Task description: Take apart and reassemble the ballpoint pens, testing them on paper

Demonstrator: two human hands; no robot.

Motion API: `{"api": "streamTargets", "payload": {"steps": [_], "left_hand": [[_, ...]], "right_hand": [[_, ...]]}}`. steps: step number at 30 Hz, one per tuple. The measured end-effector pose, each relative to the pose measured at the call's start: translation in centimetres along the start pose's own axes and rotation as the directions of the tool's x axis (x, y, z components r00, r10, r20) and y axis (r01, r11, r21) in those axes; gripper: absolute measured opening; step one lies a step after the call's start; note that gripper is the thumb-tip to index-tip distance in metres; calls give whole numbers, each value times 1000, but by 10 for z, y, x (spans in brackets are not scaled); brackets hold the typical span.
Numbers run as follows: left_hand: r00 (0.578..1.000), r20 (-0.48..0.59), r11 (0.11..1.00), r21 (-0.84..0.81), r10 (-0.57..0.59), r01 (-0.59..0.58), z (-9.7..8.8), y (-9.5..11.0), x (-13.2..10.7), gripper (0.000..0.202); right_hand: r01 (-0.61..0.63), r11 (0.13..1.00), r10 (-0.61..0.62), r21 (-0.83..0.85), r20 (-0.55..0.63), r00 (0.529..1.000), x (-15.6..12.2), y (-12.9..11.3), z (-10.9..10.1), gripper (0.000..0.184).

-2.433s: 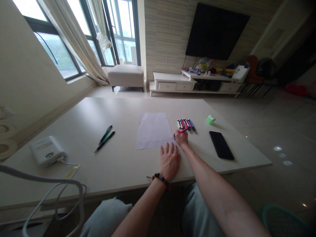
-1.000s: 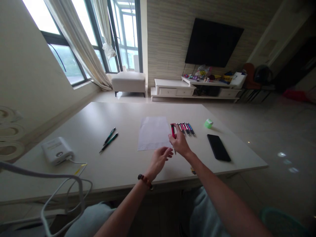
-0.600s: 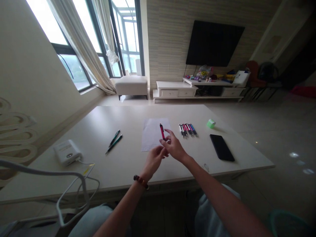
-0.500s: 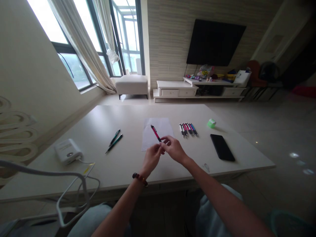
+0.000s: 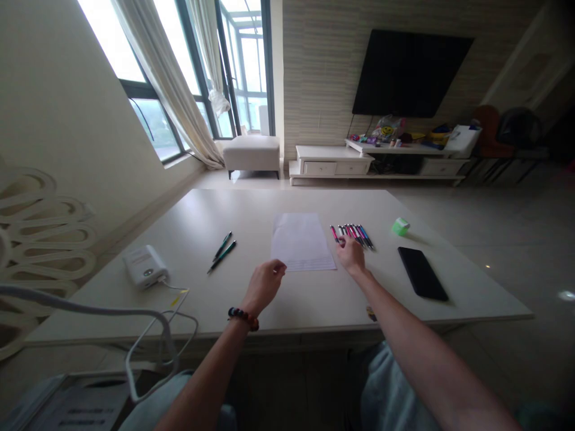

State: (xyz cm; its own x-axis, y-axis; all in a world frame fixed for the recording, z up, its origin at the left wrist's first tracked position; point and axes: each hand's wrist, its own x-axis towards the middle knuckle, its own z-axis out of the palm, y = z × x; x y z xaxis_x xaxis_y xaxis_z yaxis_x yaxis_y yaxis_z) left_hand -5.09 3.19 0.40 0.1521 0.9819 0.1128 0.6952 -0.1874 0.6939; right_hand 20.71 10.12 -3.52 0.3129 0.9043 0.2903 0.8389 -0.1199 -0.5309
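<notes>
Your right hand (image 5: 351,257) sits at the near side of the row of pens (image 5: 354,235) — its fingertips (image 5: 342,242) are right down among them, beside a pink pen (image 5: 335,234) at the row's left end. You can't tell from this view whether those fingers are clamped on a pen. Your left hand (image 5: 265,286) is well apart from the right, fingers loosely curled around nothing, just off the lower left corner of a sheet of paper (image 5: 300,239). A beaded bracelet (image 5: 243,319) circles that wrist.

All of this is on a pale table (image 5: 269,203). Two dark green pens (image 5: 223,251) lie side by side left of the sheet, and further left sits a white power bank (image 5: 145,266) with its white cable (image 5: 175,286). Right of the row you have a black smartphone (image 5: 423,273) and a small green cube (image 5: 400,226).
</notes>
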Motion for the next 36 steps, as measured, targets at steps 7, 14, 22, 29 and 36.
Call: {"api": "streamTargets", "payload": {"steps": [7, 14, 22, 29, 36], "left_hand": [[972, -183, 898, 389, -144, 206, -53, -51, 9, 24], [925, -271, 845, 397, -267, 360, -91, -90, 12, 29], [866, -332, 849, 254, -374, 464, -88, -100, 18, 15], [897, -229, 925, -127, -379, 358, -67, -68, 27, 19], [975, 132, 670, -709, -180, 220, -18, 3, 16, 33]], "right_hand": [[-54, 983, 57, -173, 8, 998, 8, 24, 11, 20], [-66, 979, 55, -195, -62, 997, 13, 23, 19, 21], [-10, 996, 3, -84, -88, 996, 8, 2, 9, 28], [114, 968, -130, 224, 59, 990, -15, -38, -3, 26], [-364, 657, -263, 661, 652, 711, -70, -97, -10, 63]]}}
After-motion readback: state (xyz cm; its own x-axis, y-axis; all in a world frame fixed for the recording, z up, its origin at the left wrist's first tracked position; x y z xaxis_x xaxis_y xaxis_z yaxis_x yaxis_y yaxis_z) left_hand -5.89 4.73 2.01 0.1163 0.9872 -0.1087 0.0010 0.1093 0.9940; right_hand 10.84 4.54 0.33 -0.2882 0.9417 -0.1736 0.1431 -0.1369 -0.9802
